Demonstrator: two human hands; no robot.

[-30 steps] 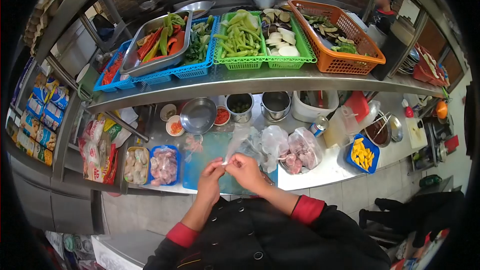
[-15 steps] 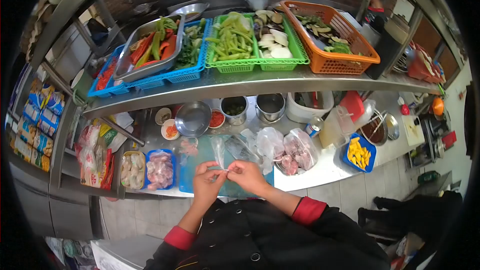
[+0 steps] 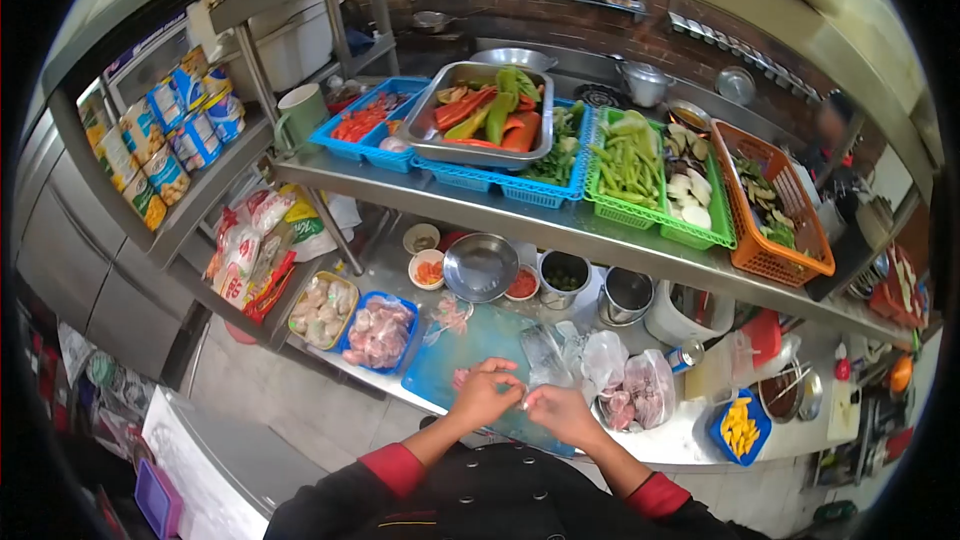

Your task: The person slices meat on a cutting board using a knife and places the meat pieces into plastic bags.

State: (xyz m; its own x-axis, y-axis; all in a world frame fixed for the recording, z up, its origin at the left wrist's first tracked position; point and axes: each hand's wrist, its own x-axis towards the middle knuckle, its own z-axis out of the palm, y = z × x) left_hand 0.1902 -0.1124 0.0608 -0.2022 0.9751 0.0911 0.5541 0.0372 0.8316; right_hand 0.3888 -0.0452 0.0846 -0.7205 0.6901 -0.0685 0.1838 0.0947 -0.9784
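A small, whitish, thin-looking scrap (image 3: 524, 404) sits at the fingertips of the curled right hand (image 3: 562, 414), above the near part of a translucent blue cutting board (image 3: 428, 372); it is too small to identify surely. The right thumb and fingers are drawn together on it, while the left hand (image 3: 484, 395) is bent close beside, and whether its fingertips also grip the scrap cannot be told. Something so slight probably handles best with the finger pads near its edge, both hands low and close, and a light, even pull, since a jerk could tear it or let it slip. Crumpled clear plastic (image 3: 545, 358) lies just beyond, and a pink piece of meat (image 3: 460, 378) rests beside the left hand, so small movements should keep the fingers from brushing either. Farther left stands a blue plastic basket of raw meat (image 3: 378, 334); to the right, a clear bag of meat (image 3: 650, 392).
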